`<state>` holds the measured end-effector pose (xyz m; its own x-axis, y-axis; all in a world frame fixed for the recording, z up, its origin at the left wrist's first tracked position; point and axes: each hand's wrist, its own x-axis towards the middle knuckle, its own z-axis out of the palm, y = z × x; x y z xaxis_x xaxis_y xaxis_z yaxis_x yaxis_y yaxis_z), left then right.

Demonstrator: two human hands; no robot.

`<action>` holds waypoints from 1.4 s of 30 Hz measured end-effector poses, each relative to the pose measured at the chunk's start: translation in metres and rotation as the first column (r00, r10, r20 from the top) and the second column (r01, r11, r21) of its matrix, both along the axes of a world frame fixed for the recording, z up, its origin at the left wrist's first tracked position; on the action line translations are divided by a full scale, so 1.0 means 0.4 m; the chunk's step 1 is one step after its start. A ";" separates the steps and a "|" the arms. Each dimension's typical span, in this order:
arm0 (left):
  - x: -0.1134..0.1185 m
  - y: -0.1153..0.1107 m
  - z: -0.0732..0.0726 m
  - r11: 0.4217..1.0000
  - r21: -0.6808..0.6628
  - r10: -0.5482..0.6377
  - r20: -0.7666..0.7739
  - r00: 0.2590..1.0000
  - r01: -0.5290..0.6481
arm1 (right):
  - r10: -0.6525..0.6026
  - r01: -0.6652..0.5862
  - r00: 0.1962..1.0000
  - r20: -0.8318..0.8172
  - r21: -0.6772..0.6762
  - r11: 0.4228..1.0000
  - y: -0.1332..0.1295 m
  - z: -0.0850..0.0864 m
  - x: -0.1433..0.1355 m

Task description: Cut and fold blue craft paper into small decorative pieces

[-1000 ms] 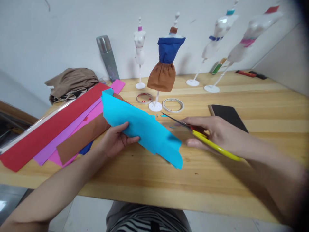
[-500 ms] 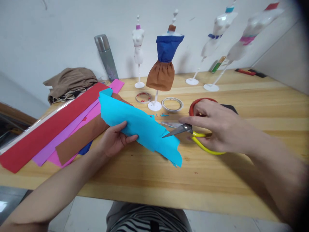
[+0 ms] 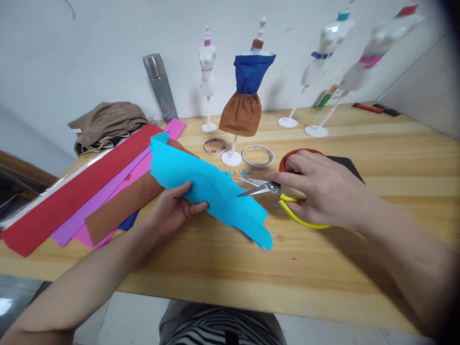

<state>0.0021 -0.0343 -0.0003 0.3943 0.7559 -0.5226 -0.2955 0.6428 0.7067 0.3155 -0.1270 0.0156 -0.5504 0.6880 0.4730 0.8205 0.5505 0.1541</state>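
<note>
My left hand (image 3: pixel 171 210) grips the near edge of a bright blue sheet of paper (image 3: pixel 204 187) and holds it just above the wooden table (image 3: pixel 230 268). My right hand (image 3: pixel 321 191) holds scissors (image 3: pixel 266 188) with one red and one yellow handle loop. The blades are apart and their tips touch the sheet's right edge. Small blue scraps (image 3: pixel 245 171) lie on the table behind the blades.
Red, purple, pink and brown paper strips (image 3: pixel 89 191) lie at the left, with folded brown cloth (image 3: pixel 106 122) and a metal flask (image 3: pixel 160 86) behind. Several small mannequins stand at the back, one in a blue and brown dress (image 3: pixel 246 96). Two tape rolls (image 3: pixel 257 155) and a dark phone (image 3: pixel 347 165) are near my right hand.
My right hand turned the scissors from shut and flat to upright with the blades apart, then moved them left onto the blue sheet's edge. My left hand kept the sheet almost still.
</note>
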 end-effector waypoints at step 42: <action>0.020 -0.028 0.004 0.999 0.036 -0.010 0.047 0.999 0.008 | -0.318 0.320 0.946 0.056 -0.021 0.947 -0.006 -0.023 -0.070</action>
<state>0.0101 -0.0457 0.0013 0.4246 0.7703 -0.4757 -0.3234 0.6198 0.7150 0.2876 -0.1294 0.0066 -0.3230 0.8446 0.4269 0.9453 0.2664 0.1882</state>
